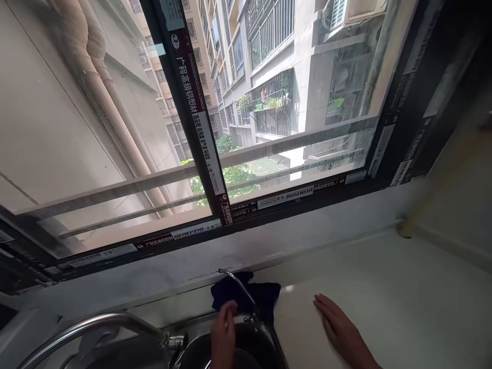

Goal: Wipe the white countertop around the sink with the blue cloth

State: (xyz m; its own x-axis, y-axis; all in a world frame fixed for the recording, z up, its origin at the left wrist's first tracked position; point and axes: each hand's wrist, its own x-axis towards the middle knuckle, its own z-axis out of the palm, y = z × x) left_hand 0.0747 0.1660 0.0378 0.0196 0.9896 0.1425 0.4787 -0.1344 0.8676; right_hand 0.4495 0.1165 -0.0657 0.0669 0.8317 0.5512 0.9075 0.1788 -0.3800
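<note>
Head view: dark blue cloth (pixel 268 293) is bunched at the back edge of the sink (pixel 198 324), longer side to side. It is placed just ahead of the left hand (pixel 223 330), the nearer one; contact and grip can't be told, fingers part-bent. Right hand (pixel 340 325) is opened over the counter (pixel 407 302), cloth to its left.

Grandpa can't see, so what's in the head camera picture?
A person's left hand is over a sink near a dark blue cloth, the right hand over a pale counter. Behind, a black-framed window looks out on buildings.
</note>
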